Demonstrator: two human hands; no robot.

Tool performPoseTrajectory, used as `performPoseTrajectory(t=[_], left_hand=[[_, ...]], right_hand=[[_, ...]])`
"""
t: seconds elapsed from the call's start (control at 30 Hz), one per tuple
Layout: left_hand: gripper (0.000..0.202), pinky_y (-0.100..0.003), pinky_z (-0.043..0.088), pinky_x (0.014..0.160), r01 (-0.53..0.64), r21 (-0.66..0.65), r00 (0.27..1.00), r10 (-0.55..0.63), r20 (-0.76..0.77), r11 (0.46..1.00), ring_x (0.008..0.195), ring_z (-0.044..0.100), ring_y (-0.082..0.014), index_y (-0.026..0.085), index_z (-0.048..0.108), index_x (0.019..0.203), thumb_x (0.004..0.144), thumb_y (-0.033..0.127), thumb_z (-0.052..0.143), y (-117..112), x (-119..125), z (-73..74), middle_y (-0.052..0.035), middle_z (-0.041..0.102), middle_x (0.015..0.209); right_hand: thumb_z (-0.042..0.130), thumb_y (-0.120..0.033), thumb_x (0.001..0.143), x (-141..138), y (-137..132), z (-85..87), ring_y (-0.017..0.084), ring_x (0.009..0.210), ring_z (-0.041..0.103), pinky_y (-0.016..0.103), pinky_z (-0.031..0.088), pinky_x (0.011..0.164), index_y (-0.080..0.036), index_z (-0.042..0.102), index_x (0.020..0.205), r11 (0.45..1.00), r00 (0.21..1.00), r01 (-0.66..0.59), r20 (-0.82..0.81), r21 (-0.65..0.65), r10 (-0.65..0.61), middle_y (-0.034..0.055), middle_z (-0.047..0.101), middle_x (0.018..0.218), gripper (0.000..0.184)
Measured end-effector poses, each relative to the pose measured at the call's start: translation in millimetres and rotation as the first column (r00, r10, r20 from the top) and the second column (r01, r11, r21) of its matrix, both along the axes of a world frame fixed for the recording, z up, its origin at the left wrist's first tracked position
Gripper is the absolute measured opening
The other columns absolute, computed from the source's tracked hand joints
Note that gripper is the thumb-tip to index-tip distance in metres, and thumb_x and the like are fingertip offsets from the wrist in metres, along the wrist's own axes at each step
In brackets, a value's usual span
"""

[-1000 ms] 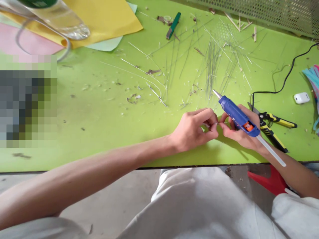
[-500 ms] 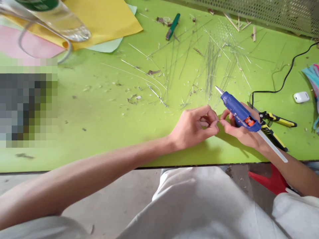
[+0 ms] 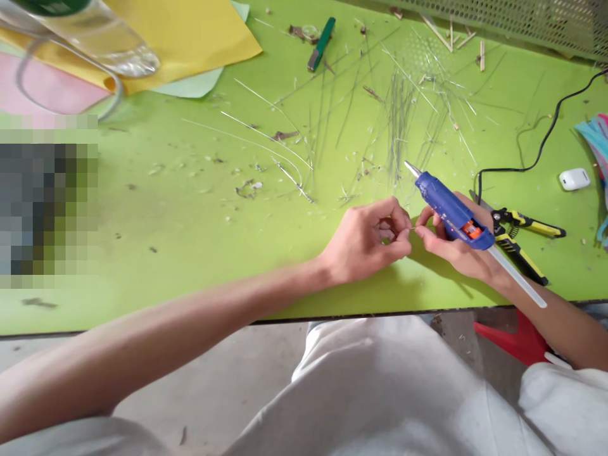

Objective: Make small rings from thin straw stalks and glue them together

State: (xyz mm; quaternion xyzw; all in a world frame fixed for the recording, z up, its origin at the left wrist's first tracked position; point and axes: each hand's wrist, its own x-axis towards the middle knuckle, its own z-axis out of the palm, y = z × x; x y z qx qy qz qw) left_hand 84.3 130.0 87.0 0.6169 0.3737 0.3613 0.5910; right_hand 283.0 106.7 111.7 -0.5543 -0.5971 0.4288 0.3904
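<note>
Head view: left hand (image 3: 368,240) pinches a thin sliver (image 3: 414,228) just above the counter (image 3: 190,240). Right hand (image 3: 451,252) grips the glue gun (image 3: 451,209) and nips the sliver's other end. It looks featherlight, springy and easily snapped, so hold it gently by the ends.

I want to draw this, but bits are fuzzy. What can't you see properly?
Head view:
- A thin sliver pinched between left hand and right hand: too small to identify.
- Handle of the glue gun: covered by the right hand.
- A pixelated patch on the table: hides whatever lies there.
- Top of the bottle: cut off by the upper edge.
</note>
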Motion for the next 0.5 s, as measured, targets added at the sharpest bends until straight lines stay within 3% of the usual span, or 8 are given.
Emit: performPoseTrajectory(t=[0.3, 0.5], left_hand=[[0.014, -0.025, 0.056, 0.059, -0.022, -0.007, 1.0, 0.021, -0.015, 1.0, 0.07, 0.07, -0.0144, 0.018, 0.062, 0.074, 0.078, 0.022, 0.075, 1.3, 0.1, 0.1, -0.0087, 0.078, 0.092], [0.01, -0.025, 0.047, 0.058, -0.041, 0.068, 0.995, 0.047, -0.087, 0.997, 0.069, 0.063, -0.0131, 0.018, 0.06, 0.07, 0.074, 0.022, 0.069, 2.1, 0.4, 2.9, -0.0043, 0.072, 0.082]], right_hand=[[0.095, -0.047, 0.078, -0.5, -0.2, -0.5, 0.012, 0.056, 0.054, 0.03, 0.051, 0.051, -0.026, 0.062, 0.08, 0.999, 1.0, 0.015, 0.009, 0.043, -0.015, -0.0013, 0.074, 0.081, 0.039], [0.092, -0.041, 0.081, -1.1, -1.7, -3.0, 0.013, 0.059, 0.057, 0.032, 0.056, 0.059, -0.026, 0.063, 0.08, 0.998, 1.0, 0.003, 0.017, 0.065, -0.004, -0.0026, 0.07, 0.078, 0.033]])
